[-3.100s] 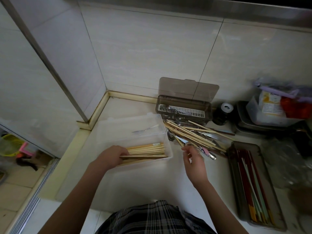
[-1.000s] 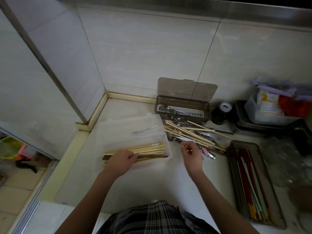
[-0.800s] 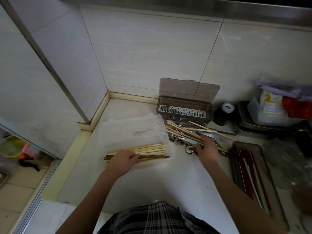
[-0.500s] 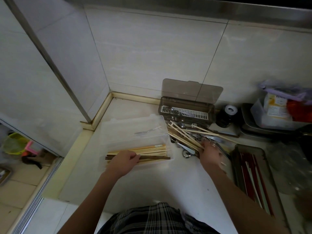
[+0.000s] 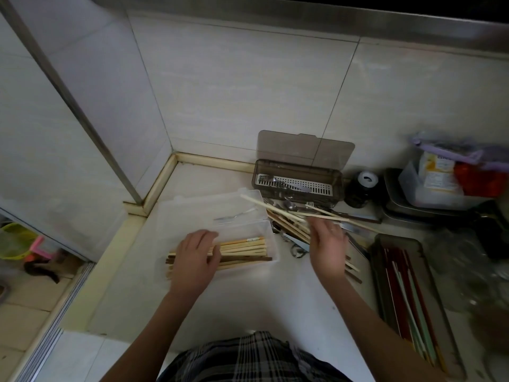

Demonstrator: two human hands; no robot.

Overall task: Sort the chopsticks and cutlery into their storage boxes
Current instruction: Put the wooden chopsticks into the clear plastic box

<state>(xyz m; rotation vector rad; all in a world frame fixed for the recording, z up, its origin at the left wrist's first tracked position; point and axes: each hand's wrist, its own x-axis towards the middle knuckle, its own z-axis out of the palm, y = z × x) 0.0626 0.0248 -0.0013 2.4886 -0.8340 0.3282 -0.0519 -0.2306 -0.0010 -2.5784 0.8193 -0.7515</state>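
A clear plastic box holds a row of wooden chopsticks along its near side. My left hand rests flat on their left ends. My right hand pinches a pale wooden chopstick lifted above the loose pile of chopsticks and metal cutlery; its tip reaches over the clear box's far right corner. A smoky brown box with its lid up holds a white slotted tray with some cutlery. A grey tray at right holds red and green chopsticks.
A dark jar with a white lid stands right of the brown box. Metal trays, a plastic container and bags crowd the right side. Tiled walls close the back and left; the counter drops to the floor at left.
My right hand reached into the pile, took a pale chopstick and lifted it leftward over the clear box. My left hand stayed on the chopsticks in the box.
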